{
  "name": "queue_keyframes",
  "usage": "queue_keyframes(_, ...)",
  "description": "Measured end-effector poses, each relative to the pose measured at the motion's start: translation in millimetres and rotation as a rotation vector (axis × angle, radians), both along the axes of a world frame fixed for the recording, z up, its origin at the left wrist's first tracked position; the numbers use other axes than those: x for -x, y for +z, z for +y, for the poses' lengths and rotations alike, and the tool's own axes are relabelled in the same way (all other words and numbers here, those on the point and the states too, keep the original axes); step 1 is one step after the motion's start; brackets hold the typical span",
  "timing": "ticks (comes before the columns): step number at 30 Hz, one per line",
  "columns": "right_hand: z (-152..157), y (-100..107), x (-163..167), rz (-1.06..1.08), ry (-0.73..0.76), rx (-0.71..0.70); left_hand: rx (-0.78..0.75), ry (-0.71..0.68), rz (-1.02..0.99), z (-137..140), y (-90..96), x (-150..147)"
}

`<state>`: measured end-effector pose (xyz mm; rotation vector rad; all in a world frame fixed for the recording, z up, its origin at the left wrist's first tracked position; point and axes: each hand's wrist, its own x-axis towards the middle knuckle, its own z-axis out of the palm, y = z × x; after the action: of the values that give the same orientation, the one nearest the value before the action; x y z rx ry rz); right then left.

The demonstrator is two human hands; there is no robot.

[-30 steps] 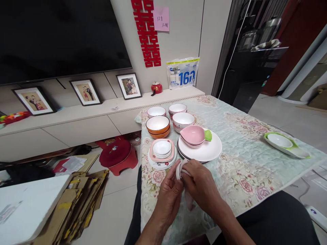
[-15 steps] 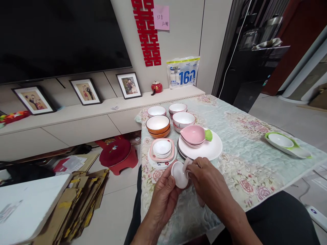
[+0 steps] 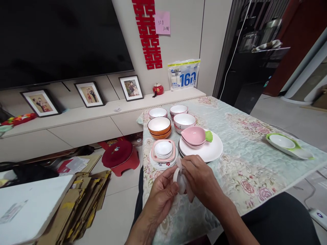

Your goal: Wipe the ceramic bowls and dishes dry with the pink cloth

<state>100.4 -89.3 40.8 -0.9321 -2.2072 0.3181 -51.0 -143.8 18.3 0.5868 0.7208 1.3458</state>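
A small white dish is tilted on edge between my hands, above the near end of the cloth-covered table. My left hand grips its rim from the left, thumb across the front. On the other side my right hand is closed on a thin, pale cloth pressed against the dish; part of the cloth pokes up over the rim. Just beyond lie a stack of small white bowls on a pink-rimmed square plate and a large white oval plate bearing pink leaf-shaped bowls.
Orange bowls and several white bowls stand farther back. A green-edged leaf dish with a white bowl sits at the right edge. Left on the floor are a red stool, flattened cardboard and a white foam slab.
The dish has turned from facing me to nearly edge-on. My right hand has shifted slightly left with the cloth, which now reaches over the rim. The view has moved slightly.
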Motion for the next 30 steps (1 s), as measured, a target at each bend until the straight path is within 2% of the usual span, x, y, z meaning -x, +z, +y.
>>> queue_keyframes(3,4,-4,-1,0.082,-0.015,0.105,0.004,0.006,0.029,0,2.0,1)
queue_keyframes(5,6,-7,-1,0.097,-0.028,0.118,-0.006,-0.014,0.028,-1,1.4,1)
queue_keyframes(8,5,-9,-1,0.08,-0.041,0.025,-0.014,-0.058,0.004,-2,0.0,0)
queue_keyframes(12,0,-8,-1,0.013,-0.055,-0.13,0.001,-0.205,-0.04,-1,3.5,0)
queue_keyframes(14,-2,-6,0,-0.006,-0.038,-0.184,-0.004,-0.206,-0.012,0,6.0,-1)
queue_keyframes(16,-3,-5,1,0.028,-0.02,-0.187,-0.023,-0.151,0.029,1,7.3,-1)
queue_keyframes(18,0,-7,1,0.102,-0.009,-0.117,-0.045,-0.104,0.06,1,6.9,0)
queue_keyframes(22,10,-14,-1,0.216,0.037,0.117,-0.059,-0.032,0.113,1,-0.1,4)
queue_keyframes(24,13,-18,-1,0.215,0.034,0.165,-0.078,-0.022,0.13,1,-5.3,5)
queue_keyframes(26,12,-20,-1,0.189,-0.007,0.098,-0.098,-0.036,0.133,0,-8.1,4)
queue_keyframes(30,3,-17,2,0.076,-0.078,-0.179,-0.046,-0.168,0.113,0,-0.6,0)
